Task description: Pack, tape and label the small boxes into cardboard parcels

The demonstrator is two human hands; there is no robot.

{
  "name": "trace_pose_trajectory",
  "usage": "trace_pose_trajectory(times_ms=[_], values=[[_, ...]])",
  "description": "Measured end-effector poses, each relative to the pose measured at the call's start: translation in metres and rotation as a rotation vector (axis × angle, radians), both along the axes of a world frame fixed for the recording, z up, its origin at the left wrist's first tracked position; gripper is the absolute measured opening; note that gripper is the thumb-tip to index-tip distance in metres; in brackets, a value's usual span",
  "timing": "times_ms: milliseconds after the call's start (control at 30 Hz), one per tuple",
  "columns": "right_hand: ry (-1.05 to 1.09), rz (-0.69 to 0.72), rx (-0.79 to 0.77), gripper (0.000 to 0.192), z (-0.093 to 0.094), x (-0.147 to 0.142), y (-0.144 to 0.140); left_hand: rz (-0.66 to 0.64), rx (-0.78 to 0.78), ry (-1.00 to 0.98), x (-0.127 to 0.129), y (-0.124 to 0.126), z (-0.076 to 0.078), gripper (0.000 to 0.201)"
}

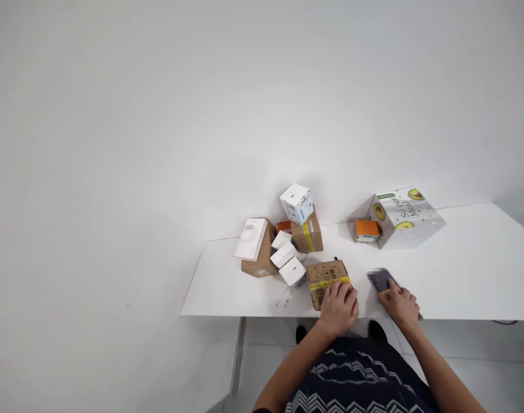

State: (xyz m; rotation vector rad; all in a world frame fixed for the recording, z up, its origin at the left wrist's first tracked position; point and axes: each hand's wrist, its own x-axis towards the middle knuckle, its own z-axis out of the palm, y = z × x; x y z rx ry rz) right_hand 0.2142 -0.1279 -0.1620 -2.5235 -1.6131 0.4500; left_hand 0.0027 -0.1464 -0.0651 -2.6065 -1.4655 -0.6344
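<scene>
Near the table's front edge, my left hand (339, 308) is closed over the near right part of a cardboard box (321, 272) with yellow tape and dark print. Its fingers curl on the box top; the thumb is hard to see. To the right, my right hand (400, 303) is closed around a dark smartphone (379, 279), held low over the tabletop close to the edge. Whether the phone touches the table I cannot tell. Left of the taped box stand several small white boxes (292, 271), close together.
A second taped carton (308, 234) carries a white-and-blue box (297, 203). Further left, a flat white box (250, 240) lies on a brown carton (262, 265). An orange box (367, 228) stands beside a large avocado-printed box (410, 218) on the white table (472, 269), against the wall.
</scene>
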Motion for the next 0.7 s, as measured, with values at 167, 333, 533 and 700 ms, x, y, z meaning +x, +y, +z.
trace_pose_trajectory(times_ms=[167, 333, 533, 700], values=[[-0.049, 0.005, 0.082, 0.053, 0.006, -0.012, 0.002, -0.019, -0.056, -0.080, 0.001, 0.003, 0.003, 0.029], [0.500, 0.003, -0.069, 0.043, 0.051, -0.023, 0.020, 0.009, -0.087, -0.393, -0.018, -0.002, 0.016, 0.030], [1.309, -0.031, -0.226, 0.055, 0.095, -0.054, 0.007, 0.451, -0.189, -0.704, -0.061, -0.026, -0.001, 0.031], [1.297, 0.035, -0.246, 0.072, 0.092, -0.077, 0.002, 0.647, -0.687, -1.017, -0.067, -0.032, -0.029, 0.048]])
